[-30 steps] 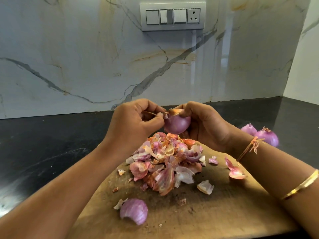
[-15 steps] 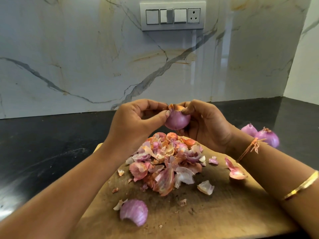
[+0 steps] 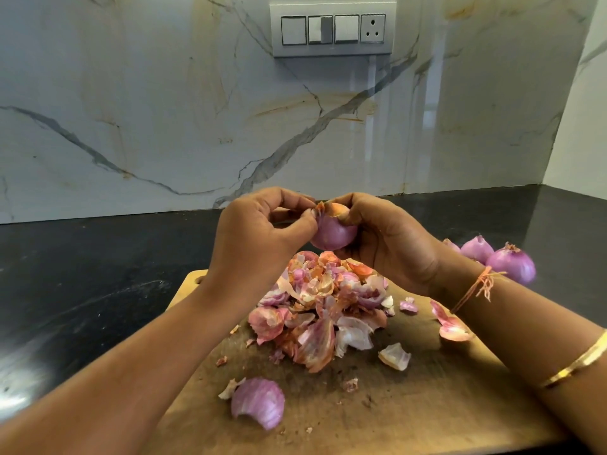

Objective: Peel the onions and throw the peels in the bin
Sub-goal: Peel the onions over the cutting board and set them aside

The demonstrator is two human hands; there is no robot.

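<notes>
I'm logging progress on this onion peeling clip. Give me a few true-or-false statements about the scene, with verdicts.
1. The left hand and right hand hold one onion above the peel pile. True.
2. Other onions sit on the black counter, to the right. True.
3. The peel pile lies on the bare counter. False: it lies on the wooden board.
4. The right hand rests flat on the board. False: its fingers curl round the onion.

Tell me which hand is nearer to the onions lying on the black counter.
Right. The right hand holds an onion above the board, just left of the counter onions; the left hand pinches that onion's peel from its other side, farther away.
</notes>
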